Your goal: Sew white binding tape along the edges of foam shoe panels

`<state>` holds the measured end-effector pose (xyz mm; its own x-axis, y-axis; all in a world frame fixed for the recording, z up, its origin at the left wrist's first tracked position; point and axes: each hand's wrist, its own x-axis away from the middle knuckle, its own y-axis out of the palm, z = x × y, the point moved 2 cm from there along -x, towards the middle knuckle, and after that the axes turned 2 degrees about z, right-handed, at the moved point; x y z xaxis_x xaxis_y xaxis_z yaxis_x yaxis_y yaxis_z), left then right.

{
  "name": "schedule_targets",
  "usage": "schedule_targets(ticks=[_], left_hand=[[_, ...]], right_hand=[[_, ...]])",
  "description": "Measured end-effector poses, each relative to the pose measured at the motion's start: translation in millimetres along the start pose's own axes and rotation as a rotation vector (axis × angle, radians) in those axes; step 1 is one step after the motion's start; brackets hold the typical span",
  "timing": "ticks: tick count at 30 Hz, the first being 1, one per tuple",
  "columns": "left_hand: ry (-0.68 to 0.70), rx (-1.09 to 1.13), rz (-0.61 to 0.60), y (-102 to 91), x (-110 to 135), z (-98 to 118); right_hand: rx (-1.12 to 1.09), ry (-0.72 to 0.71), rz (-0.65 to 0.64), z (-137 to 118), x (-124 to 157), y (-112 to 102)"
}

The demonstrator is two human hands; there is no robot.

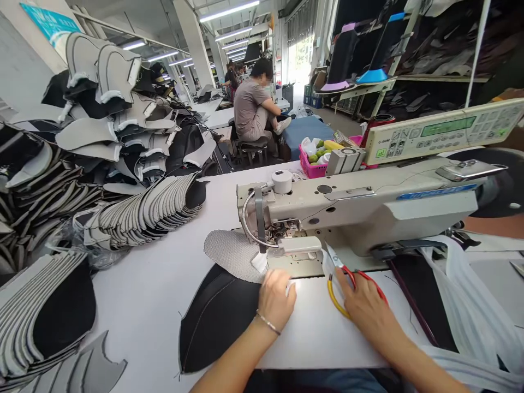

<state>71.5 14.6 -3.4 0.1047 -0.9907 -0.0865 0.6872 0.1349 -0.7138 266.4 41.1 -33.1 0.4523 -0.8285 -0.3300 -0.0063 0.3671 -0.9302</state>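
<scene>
My left hand [277,301] is closed, its curled fingertips hidden, at the right edge of a black stitched fabric piece [223,319]. A grey mesh piece [231,252] overlaps that fabric, and a small white tag [259,262] lies on it near the presser area. My right hand [366,305] grips a pair of scissors [336,261] with red and yellow handles. Their blades point up and left toward the sewing machine [352,202]. Beside the blades hangs a short white strip [326,264].
Stacked grey-edged fabric pieces [147,210] and another pile [49,311] stand on the left. White strips [462,289] hang at the right. A control panel [442,131], a pink fruit basket [313,166] and thread cones [374,60] are behind the machine. A seated person [254,103] is farther back.
</scene>
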Motion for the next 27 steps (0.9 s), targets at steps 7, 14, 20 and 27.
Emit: schedule_targets(ticks=[7,14,20,27], left_hand=[[0.140,-0.792,0.093,-11.0,15.0,-31.1],[0.368,-0.564,0.249,-12.6,5.4,-61.7],[-0.254,0.385,0.201,-43.2,-8.1,-95.8],[-0.400,0.728,0.096,-38.9,-12.8,-81.9]], right_hand=[[-0.178,-0.205,-0.243,-49.6,-68.9,-46.9],[-0.633,-0.242,-0.421,-117.3,-137.8,-14.2],[-0.776,-0.085,-0.333,-100.7,-114.6,13.1],[-0.939,0.032,-0.196,-111.6,-85.4,24.9]])
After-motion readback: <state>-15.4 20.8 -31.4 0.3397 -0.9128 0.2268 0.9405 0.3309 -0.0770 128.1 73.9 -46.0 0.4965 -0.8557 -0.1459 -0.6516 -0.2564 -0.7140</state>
